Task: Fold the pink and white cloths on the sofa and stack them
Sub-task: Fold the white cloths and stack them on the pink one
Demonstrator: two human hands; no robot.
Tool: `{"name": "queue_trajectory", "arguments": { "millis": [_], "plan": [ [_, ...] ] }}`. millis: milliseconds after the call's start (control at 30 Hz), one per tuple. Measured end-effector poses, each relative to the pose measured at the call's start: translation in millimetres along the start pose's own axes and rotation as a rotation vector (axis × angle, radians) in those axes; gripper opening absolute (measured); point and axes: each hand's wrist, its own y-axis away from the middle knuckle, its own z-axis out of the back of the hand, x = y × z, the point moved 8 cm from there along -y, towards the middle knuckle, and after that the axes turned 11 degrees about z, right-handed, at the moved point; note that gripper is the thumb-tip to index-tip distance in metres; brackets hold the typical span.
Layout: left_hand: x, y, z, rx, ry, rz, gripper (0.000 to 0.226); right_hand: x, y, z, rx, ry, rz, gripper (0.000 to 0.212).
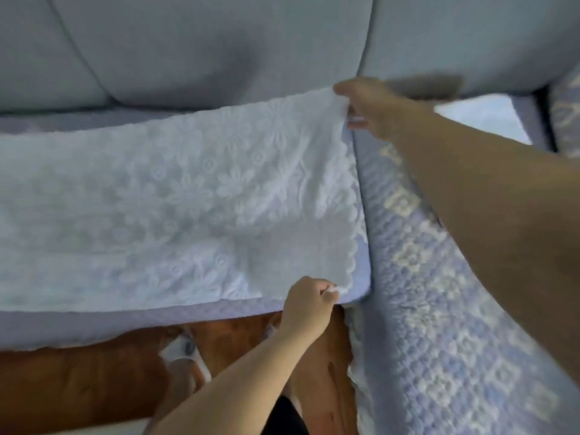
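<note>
Two corners of the white cloth (175, 199) are being pinched as it is lying spread across the sofa (194, 48) seat: our right hand (370, 105) is pinching the far corner, seemingly, our left hand (306, 304) the near one.

Quilted blue cover (439, 277) with pale pattern at right. Brown floor (78, 381) below. Sandalled foot (185, 356), possibly, blurred, on floor.
</note>
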Motion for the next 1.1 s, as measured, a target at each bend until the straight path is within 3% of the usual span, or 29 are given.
{"name": "queue_trajectory", "arguments": {
  "millis": [133,233,300,400,467,500,567,667,767,900,1100],
  "plan": [
    [-27,-30,-57,-0.074,0.025,-0.055,0.026,-46,-29,5,-0.006,0.166,0.076,0.049],
    [-61,-45,-95,-0.074,0.084,-0.104,0.044,-71,-53,26,-0.05,0.341,0.134,0.051],
    [-76,-59,-119,0.03,0.073,-0.085,0.065,-86,-66,33,-0.082,0.436,0.156,0.053],
    [-80,-68,-158,0.367,0.06,-0.108,0.049,-124,-74,28,-0.033,0.533,0.121,0.062],
    [-59,-60,-165,0.607,0.167,-0.022,0.065,-158,-58,15,0.013,0.632,0.065,0.07],
    [-41,-57,-157,0.65,0.236,0.037,0.064,-175,-45,6,0.031,0.665,0.03,0.071],
    [8,-61,-115,0.507,0.313,0.119,0.049,-204,-10,-20,0.095,0.651,-0.041,0.074],
    [105,-62,-13,0.075,0.312,0.244,0.022,-231,46,-59,0.188,0.645,-0.145,0.075],
    [192,-42,96,-0.244,0.202,0.39,0.021,-226,88,-102,0.224,0.552,-0.181,0.073],
    [281,-11,213,-0.432,-0.027,0.551,0.02,-174,110,-176,0.24,0.505,-0.071,0.07],
    [385,29,352,-0.623,0.243,0.799,0.037,-46,102,-320,0.309,0.516,0.182,0.061]
  ]
}}
